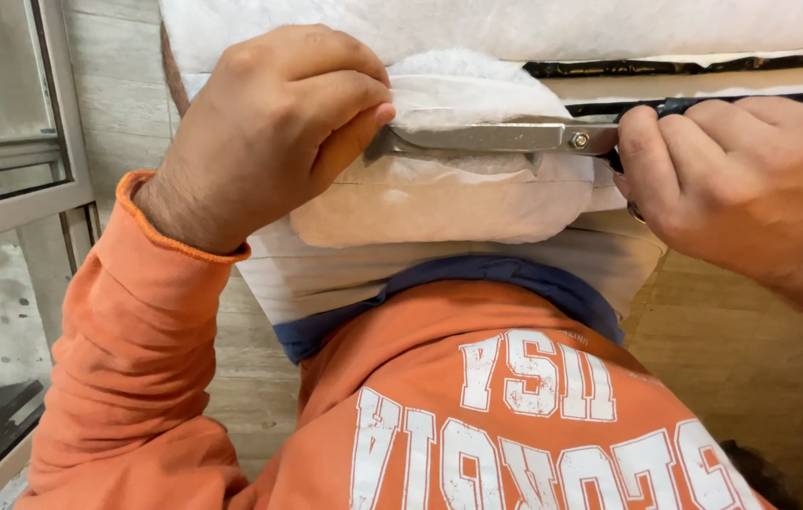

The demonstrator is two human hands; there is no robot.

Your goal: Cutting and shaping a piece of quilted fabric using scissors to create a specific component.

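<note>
Left hand (269, 132) pinching the white padding (458, 94) beside the scissors' tip; right hand (741, 179) closed around the scissors (496, 138), blades nearly shut, lying across the padding at the table edge (703, 85)

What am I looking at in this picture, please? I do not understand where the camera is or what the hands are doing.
The camera sits on a person's head and looks down, so you see their own orange sweatshirt and both bare hands. The right hand grips the handles of metal scissors, whose blades lie across a folded pad of white fabric. The left hand pinches that fabric beside the blade tips. More white material lies above, and a wooden floor shows below.
</note>
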